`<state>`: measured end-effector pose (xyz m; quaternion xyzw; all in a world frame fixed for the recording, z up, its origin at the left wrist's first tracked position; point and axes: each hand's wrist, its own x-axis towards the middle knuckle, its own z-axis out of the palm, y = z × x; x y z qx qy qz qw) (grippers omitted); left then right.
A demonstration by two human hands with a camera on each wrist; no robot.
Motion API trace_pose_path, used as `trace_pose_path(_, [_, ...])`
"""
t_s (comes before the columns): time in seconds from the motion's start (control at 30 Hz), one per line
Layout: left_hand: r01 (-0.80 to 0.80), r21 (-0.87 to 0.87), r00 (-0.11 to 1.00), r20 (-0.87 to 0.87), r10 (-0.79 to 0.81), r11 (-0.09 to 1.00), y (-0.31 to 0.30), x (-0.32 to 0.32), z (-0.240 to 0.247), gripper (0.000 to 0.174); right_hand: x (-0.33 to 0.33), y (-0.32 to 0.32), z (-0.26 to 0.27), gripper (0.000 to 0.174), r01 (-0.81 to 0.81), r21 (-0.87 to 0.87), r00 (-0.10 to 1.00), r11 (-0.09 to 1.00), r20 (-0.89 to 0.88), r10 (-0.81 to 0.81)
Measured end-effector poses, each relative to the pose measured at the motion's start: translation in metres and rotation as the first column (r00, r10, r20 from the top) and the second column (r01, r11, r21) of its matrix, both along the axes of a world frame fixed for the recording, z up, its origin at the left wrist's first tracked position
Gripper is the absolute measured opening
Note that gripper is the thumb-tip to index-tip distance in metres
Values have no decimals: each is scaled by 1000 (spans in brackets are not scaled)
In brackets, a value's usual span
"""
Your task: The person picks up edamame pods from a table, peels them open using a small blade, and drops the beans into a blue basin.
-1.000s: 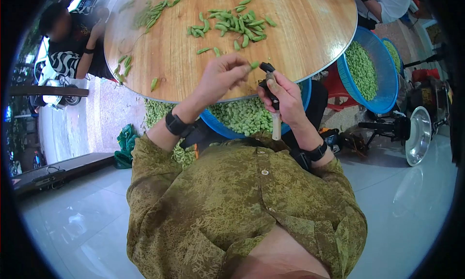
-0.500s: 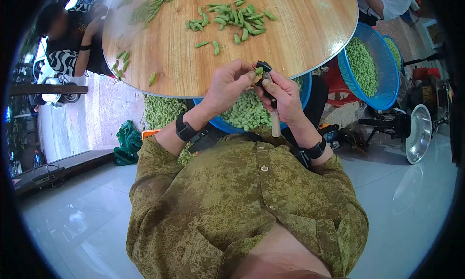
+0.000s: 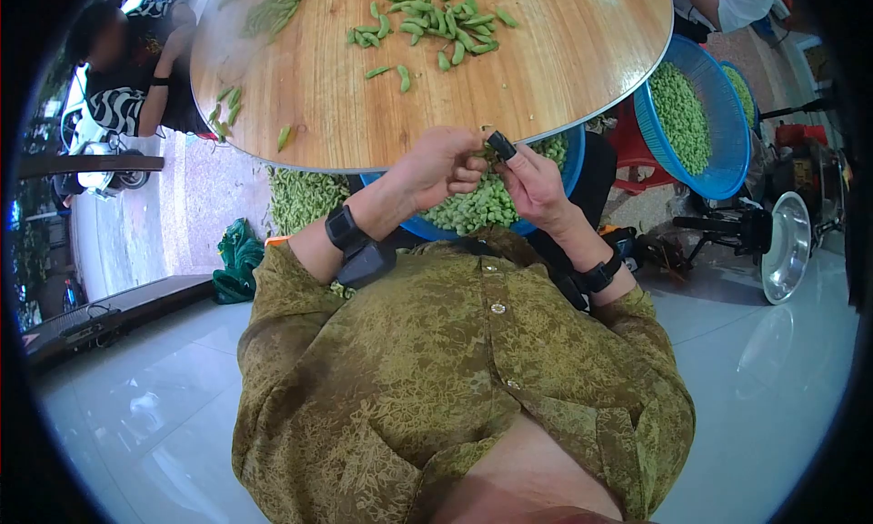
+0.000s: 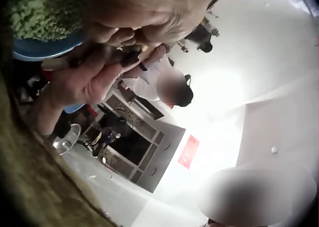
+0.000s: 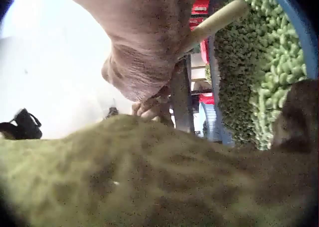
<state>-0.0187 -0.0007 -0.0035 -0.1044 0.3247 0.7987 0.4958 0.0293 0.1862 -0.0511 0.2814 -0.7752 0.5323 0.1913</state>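
Over the table's near edge, my left hand (image 3: 435, 171) has its fingers curled, with thumb and index at a small green pod (image 3: 487, 135) mostly hidden by the fingertips. Close beside it, my right hand (image 3: 538, 189) grips a tool whose pale handle (image 5: 219, 23) sticks out in the right wrist view; its working end is hidden. A black cover (image 3: 500, 146) shows at the right fingertips. Beneath both hands stands a blue basin (image 3: 576, 165) of shelled green beans (image 3: 473, 210). On the round wooden table (image 3: 318, 97) lie a pile of green pods (image 3: 450, 24) and several loose ones.
A larger blue basket (image 3: 738, 151) of beans rests at the right by a red stool (image 3: 632, 151). A steel bowl (image 3: 787, 251) stands further right. Pods or husks (image 3: 309, 197) lie below the table's left edge, near a green bag (image 3: 238, 260). Other people sit around the table.
The left hand came in with a pod to meet the right hand's tool. Since then its wrist has turned and the fingers now cover most of the pod. The right hand stays nearly in place.
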Motion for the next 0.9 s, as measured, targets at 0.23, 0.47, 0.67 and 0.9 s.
trace_pose_path(0.23, [-213,-297,762,-647,-32,931,9,26,13,16,12,7,12,16,93,-647,554,756,665,501])
trace_pose_path(0.47, [-293,-310,467,-872,-148,905,1,22,1,17,17,9,29,23,259,-819,280,511,570,772])
trace_pose_path(0.67, [-267,-317,612,-785,-94,910,-2,19,7,13,19,10,37,34,98,-652,528,752,675,515])
trace_pose_path(0.9, [-205,-402,730,-670,-134,893,0,19,5,15,19,6,34,43,-26,-666,498,745,638,588])
